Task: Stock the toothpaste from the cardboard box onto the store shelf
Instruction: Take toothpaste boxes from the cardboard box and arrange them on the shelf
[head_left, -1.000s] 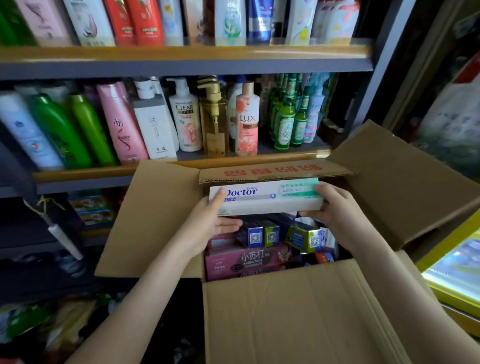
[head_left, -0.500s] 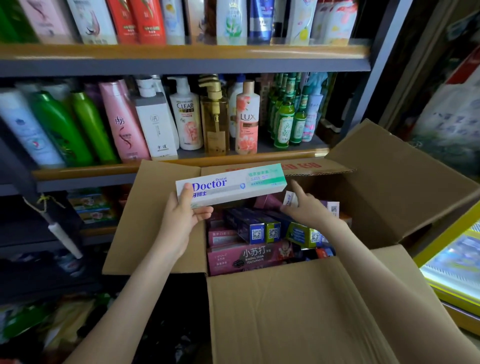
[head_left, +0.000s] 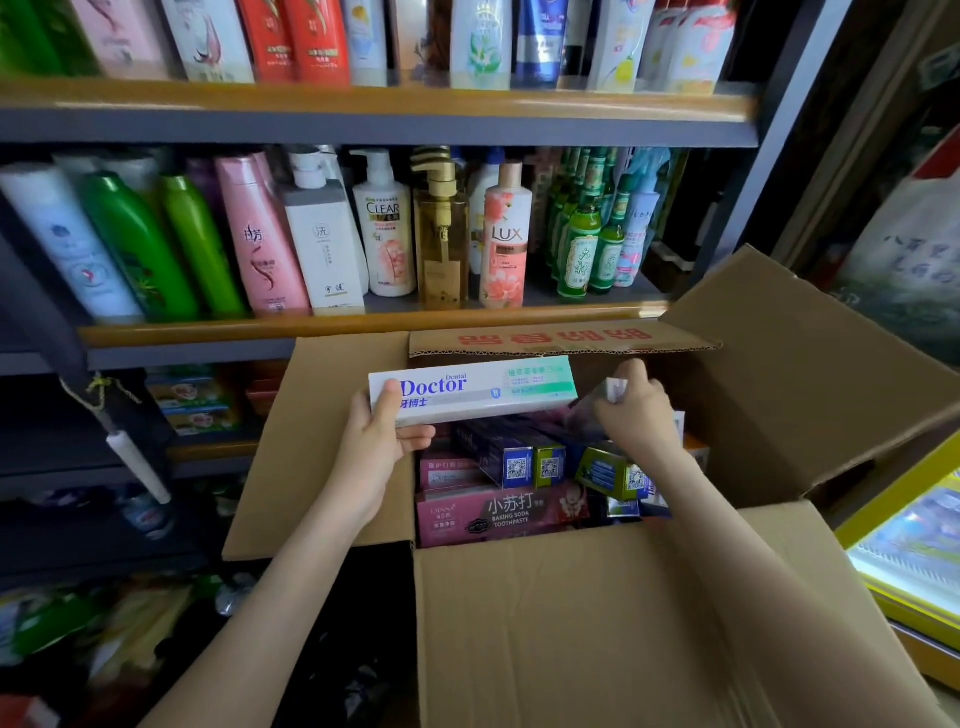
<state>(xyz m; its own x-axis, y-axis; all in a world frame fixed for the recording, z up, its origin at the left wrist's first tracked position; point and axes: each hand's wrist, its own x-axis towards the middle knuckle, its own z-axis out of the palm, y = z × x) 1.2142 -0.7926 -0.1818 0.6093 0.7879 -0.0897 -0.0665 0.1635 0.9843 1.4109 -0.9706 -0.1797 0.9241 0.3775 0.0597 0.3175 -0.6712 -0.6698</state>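
- Left hand (head_left: 382, 447) is gripping the left end of a white-and-green "Doctor" toothpaste carton (head_left: 483, 387) — thumb lying on the printed face, fingers curling underneath.
- That carton is hanging roughly level over the open cardboard box (head_left: 571, 623), just in front of its far flap and below the shelf edge.
- Right hand (head_left: 636, 410) is reaching into the box's far right side, fingers curling round a pale carton (head_left: 614, 391). It is blurred and the print is unreadable.
- More toothpaste is lying packed inside: a pink baking-soda carton (head_left: 498, 514) along the near wall, and blue and green cartons (head_left: 540, 460) with QR codes just behind it.
- The store shelf (head_left: 311, 327) behind the box is carrying shampoo bottles (head_left: 322, 244) — small green glass bottles (head_left: 579, 249) are standing at its right end.
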